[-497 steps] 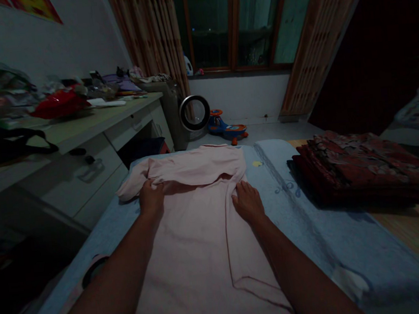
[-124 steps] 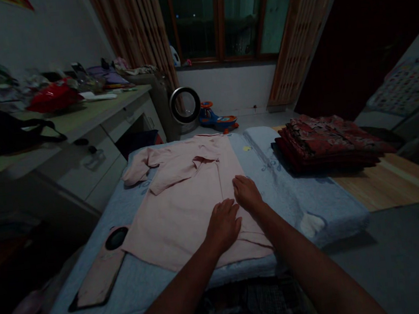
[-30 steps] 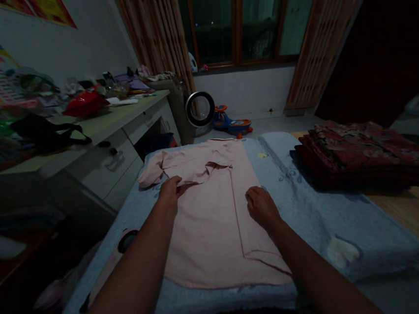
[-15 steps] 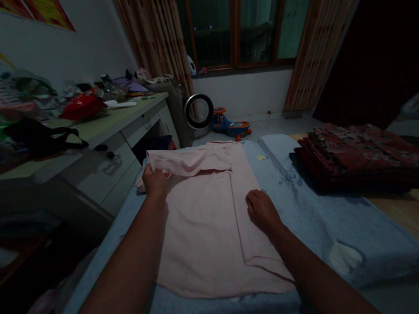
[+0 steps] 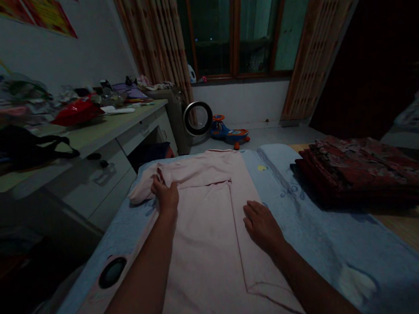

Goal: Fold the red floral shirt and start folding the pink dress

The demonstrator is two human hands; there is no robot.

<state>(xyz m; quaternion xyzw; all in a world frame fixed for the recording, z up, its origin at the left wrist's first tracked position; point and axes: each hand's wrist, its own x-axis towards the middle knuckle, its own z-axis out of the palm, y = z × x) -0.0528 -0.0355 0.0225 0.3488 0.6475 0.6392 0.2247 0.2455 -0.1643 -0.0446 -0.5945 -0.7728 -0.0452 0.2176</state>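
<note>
A pale pink long-sleeved shirt (image 5: 202,236) lies spread on a light blue blanket (image 5: 282,184). Its right side is turned inward as a long straight strip, and one sleeve lies across the top toward the left. My left hand (image 5: 166,195) rests at the upper left of the shirt, touching the sleeve, with thumb and fingers apart. Flat on the folded strip at the right lies my right hand (image 5: 262,226), fingers stretched out. Left of my left forearm shows a dark oval patch (image 5: 112,272) on pale pink material.
A stack of folded dark red patterned cloth (image 5: 366,171) sits at the right. On the left stands a desk (image 5: 92,138) with a red bag (image 5: 77,113) and a black strapped item (image 5: 26,145). Beyond are an open round appliance door (image 5: 198,118) and a blue-and-orange ride-on toy (image 5: 229,133).
My left hand has let go of the raised sleeve, which now lies lower and flopped to the left. My right hand has flattened on the strip. The view has tilted slightly up.
</note>
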